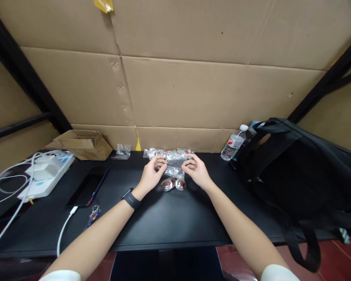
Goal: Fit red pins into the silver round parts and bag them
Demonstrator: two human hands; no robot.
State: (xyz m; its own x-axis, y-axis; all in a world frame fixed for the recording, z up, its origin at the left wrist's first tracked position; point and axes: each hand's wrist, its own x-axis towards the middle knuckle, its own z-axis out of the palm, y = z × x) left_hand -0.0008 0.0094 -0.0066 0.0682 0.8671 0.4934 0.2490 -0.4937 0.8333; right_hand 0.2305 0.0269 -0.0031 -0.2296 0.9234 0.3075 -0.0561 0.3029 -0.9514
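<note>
Between my two hands a small clear plastic bag [176, 162] is stretched out above the black table. My left hand [153, 171] pinches its left side, thumb against fingers; a dark watch band circles that wrist. At the bag's right side my right hand [197, 170] pinches in the same way. Just below the bag lie several round, shiny metal discs [180, 184] with red centres, touching or overlapping one another. Behind my fingers rests a row of clear packets [156, 152] with bits of red in them.
Left: a cardboard box [86, 143], an empty-looking plastic bag [123, 151], a phone [88, 186] on a white cable, and a power strip [48, 175]. Right: a water bottle [234, 142] and a black backpack [298, 175]. A cardboard wall [187, 93] closes off the table's back.
</note>
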